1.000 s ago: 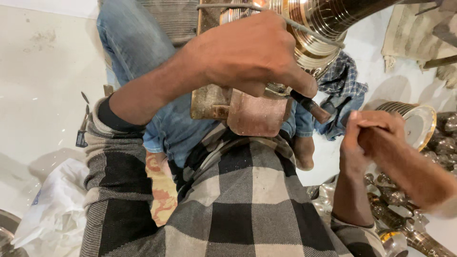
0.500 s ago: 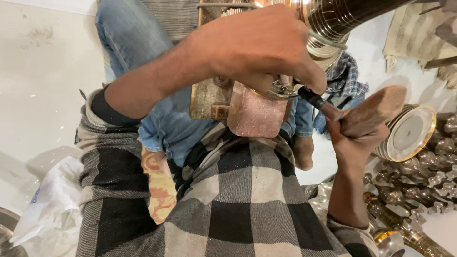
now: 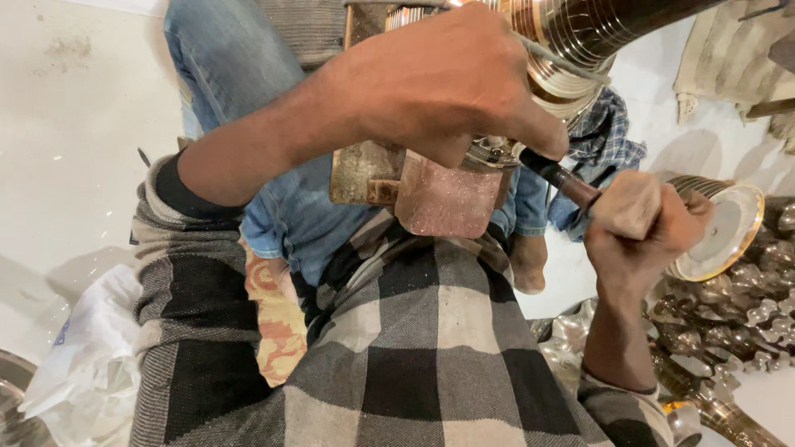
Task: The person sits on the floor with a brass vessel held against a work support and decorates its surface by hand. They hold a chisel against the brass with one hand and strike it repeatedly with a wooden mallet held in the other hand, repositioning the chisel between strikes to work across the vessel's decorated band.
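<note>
Right now the person sits on the floor with a shiny ribbed metal pot up by the knees. It looks like brass, with many thin rings cut around it. The left hand is closed tight around a thin dark punch. I think the fist holds it low and firm so the tip does not slip. The tip itself is hidden under the fingers, so I cannot tell just what it touches.

The right hand is wrapped around a small wooden block. The block's end sits right at the back end of the punch, like a little hammer would.

Under the left hand lies a pinkish speckled pad next to a worn metal block. They seem to prop the work up. A checked cloth covers the lap, maybe to keep it clean.

Off to the right stands a round brass lid. Below it lies a pile of small shiny metal parts. A white plastic bag lies at the left.
</note>
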